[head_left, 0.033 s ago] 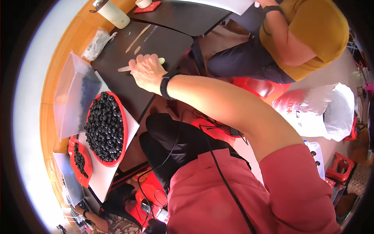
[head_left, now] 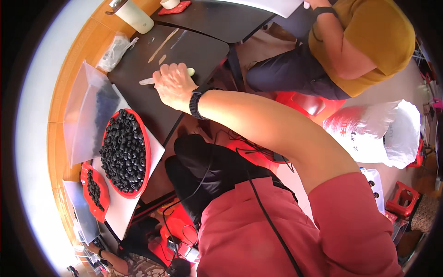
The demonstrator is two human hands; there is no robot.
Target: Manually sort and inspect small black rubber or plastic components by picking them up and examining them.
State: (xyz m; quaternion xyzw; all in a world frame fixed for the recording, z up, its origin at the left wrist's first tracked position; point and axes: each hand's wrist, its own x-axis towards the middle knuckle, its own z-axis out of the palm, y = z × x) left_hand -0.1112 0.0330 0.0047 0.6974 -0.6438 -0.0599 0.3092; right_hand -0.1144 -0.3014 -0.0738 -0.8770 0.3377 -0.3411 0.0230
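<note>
My right hand (head_left: 174,85), with a black watch strap (head_left: 195,102) at the wrist, rests over the dark tabletop. Its fingers are closed around a slim tool (head_left: 146,81); a pale, whitish tip sticks out on the left and a rounded light green end on the right. The palm hides the middle of the tool, so its exact kind cannot be told. Nearest to this hand are light streaks (head_left: 162,59) on the table and, to the lower left, a red basin (head_left: 148,159) heaped with small black ring-like pieces (head_left: 122,150). My left hand is outside the picture.
A smaller red tray (head_left: 105,203) of black pieces and a clear plastic bag (head_left: 78,104) lie by the wall. A white bottle (head_left: 134,17) stands at the far left. A person in mustard (head_left: 378,37) sits at right, near white sacks (head_left: 369,131). Cables (head_left: 260,203) cross my lap.
</note>
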